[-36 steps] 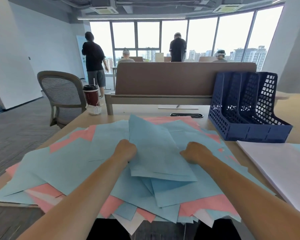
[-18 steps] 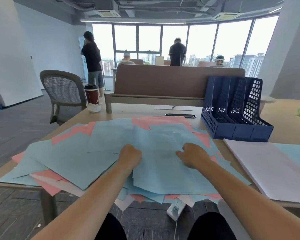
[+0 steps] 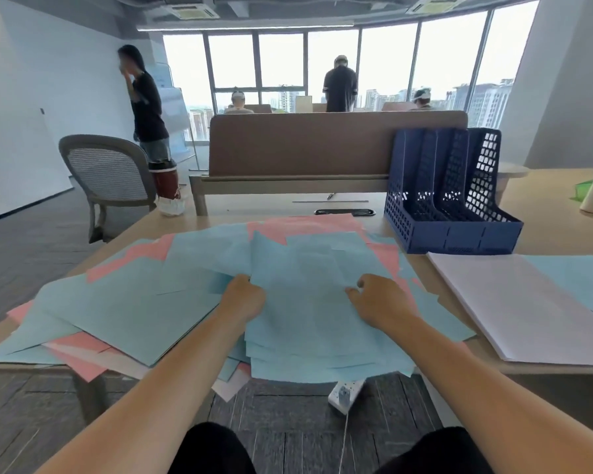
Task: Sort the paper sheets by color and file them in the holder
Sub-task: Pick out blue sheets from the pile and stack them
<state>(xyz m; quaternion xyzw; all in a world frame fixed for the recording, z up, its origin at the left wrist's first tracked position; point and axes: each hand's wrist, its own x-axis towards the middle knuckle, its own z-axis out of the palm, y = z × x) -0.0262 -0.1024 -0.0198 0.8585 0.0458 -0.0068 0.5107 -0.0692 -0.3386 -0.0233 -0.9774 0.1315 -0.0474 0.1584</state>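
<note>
**Holding a blue stack between two hands**

Both bare forearms reach forward over the near edge of the desk (image 3: pixel 555 234) and close in on a blue stack (image 3: pixel 315 323). The left hand (image 3: pixel 243 297) sits knuckles up at the stack's left edge, fingers curled under and gripping the paper. The right hand (image 3: pixel 379 301) lies on the stack's right side with fingers bent down onto the top sheet; whether it pinches any paper cannot be told. Loose blue sheets (image 3: pixel 127 309) spread out left of the left hand, and pink sheets (image 3: pixel 308 224) show beyond both hands. A white pile (image 3: pixel 528 313) lies right of the right hand. The holder (image 3: pixel 452 234) stands ahead and right of that hand, well apart.
</note>
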